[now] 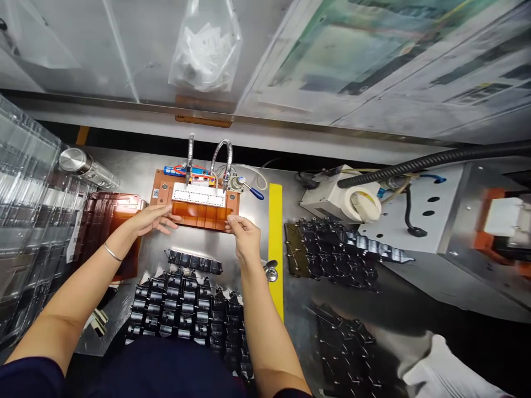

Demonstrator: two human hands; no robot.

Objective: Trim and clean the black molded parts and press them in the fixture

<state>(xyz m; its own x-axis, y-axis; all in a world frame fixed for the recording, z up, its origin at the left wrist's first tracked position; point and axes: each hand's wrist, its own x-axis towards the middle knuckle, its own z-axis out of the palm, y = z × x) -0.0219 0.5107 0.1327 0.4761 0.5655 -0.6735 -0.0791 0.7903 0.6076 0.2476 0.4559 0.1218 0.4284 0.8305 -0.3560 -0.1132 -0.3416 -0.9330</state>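
Ahead of me stands a copper-brown fixture (pixel 158 190) with a white perforated plate (pixel 199 195) and two flexible metal hoses. An orange translucent panel (pixel 201 215) lies along its front. My left hand (pixel 156 218) is beside the panel's left end, fingers stretched and apart, holding nothing. At the panel's right end, my right hand (pixel 245 235) has thumb and forefinger closed on its edge. A blue-handled lever (pixel 256 193) sticks out behind that hand. Just in front of the fixture lies a short row of black moulded parts (pixel 194 261).
Many black parts (pixel 182 307) stand close to my body. Right of the yellow strip (pixel 276 237) are more black parts (pixel 332 254) and a white machine (pixel 340 196). Orange trays (pixel 110 221) and a steel flask (pixel 89 167) stand left. A co-worker's white glove (pixel 448 370) shows lower right.
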